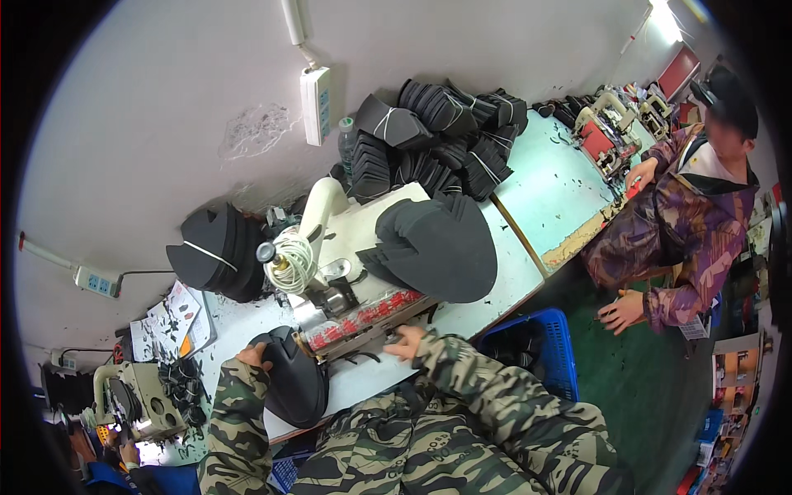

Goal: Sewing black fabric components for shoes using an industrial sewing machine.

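Note:
My left hand point(256, 356) has its fingers curled over the upper left edge of a stack of black, rounded foam sheets point(293, 388) on the white table. Close to the table's front edge, my right hand point(406, 342) is closed beside the lower front of a cream-coloured bench machine point(371, 223); what its fingertips grip, if anything, is too small to tell. Red patches mark the machine's front edge, and a coil of pale cord point(290, 262) hangs at its head. On the machine's bed lies a fanned pile of notched black foam sheets point(441, 247).
Tied bundles of black foam point(445, 124) are heaped by the wall, next to a plastic bottle point(346, 144). Another tied stack point(216, 252) stands left of the machine. A blue basket point(561, 355) is by my right arm. To the right, a co-worker point(685, 214) stands at another table.

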`<state>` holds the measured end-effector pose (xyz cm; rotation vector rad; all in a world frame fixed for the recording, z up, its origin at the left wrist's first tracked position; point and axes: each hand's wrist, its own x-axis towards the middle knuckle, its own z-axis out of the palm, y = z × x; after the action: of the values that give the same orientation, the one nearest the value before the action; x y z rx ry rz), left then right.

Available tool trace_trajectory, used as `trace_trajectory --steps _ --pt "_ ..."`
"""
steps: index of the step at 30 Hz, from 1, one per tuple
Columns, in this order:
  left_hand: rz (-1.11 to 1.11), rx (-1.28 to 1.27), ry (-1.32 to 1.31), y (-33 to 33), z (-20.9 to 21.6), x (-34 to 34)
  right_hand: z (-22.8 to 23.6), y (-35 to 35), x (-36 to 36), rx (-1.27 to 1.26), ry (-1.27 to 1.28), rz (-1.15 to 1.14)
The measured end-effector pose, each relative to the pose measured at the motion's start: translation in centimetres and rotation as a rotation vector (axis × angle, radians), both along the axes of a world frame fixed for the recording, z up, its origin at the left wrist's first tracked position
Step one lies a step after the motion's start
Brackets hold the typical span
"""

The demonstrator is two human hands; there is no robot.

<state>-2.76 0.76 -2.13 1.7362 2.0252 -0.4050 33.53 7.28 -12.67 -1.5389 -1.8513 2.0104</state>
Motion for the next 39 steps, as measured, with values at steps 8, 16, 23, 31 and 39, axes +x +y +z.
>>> trace_trajectory --steps 8,16,23,31,39 --pt "0.068 0.048 0.02 -1.2 -3.1 -1.4 -4.7 0.1 -3.7 -0.017 -0.148 0.041" --pt "0.084 0.259 -0.069 -2.7 -7.2 -3.1 -2.5 0.1 -3.7 0.073 -0.333 -0.033" --pt "0.02 0.283 -0.081 -1.8 -2.9 -0.2 -3.4 0.5 -3.8 0.053 -0.423 -0.094" --pt "0.888 0.304 -1.139 7.8 -11.1 -0.7 -8.6 0.5 -1.4 0.135 0.051 0.012" --pt "0.955 0.195 -1.297 10.5 -12.5 1.2 30.3 46.6 14.6 -1.384 0.323 -0.686"
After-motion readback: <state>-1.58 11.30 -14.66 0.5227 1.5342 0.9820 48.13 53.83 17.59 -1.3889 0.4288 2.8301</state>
